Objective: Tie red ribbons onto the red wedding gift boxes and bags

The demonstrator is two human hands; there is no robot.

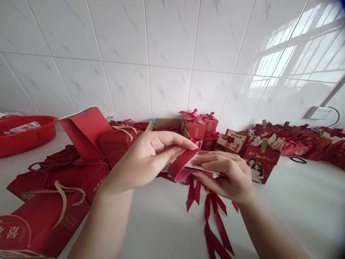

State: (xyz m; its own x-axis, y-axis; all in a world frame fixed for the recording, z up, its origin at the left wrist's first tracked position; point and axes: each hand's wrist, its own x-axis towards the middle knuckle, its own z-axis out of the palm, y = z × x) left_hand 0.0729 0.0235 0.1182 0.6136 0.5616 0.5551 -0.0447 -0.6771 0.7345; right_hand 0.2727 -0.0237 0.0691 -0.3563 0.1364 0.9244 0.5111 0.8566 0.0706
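We hold a flat gift box (196, 164) between both hands, just above the white surface (296, 208) and near its middle, in front of the piled red goods. Our left hand (151, 158) is mostly closed: thumb and forefinger pinch the box's red flap (182, 166), which bends in a curve, while the other fingers curl loosely beneath. Our right hand (229, 174) is half closed on the pale printed part of the same box, with the fingers laid across its top and the thumb hidden below. Red ribbons (212, 212) hang from under the box, and their ends lie on the surface between our forearms.

To our left lie red gift bags (54, 212) with twisted rope handles, some flat and overlapping. Behind them one open red bag (86, 133) stands tilted. A red basket (27, 135) sits at the far left edge.

Against the tiled wall (172, 54) stands a cardboard carton (164, 124). Just beside it are small red boxes (195, 126) tied with ribbon bows. To our right, more red boxes run along the wall. The nearest, a box with a cartoon couple (260, 163) printed on it, stands just beside our right hand. A black loop (298, 159) lies on the surface near that row, and a wall socket (320, 112) shows above it.
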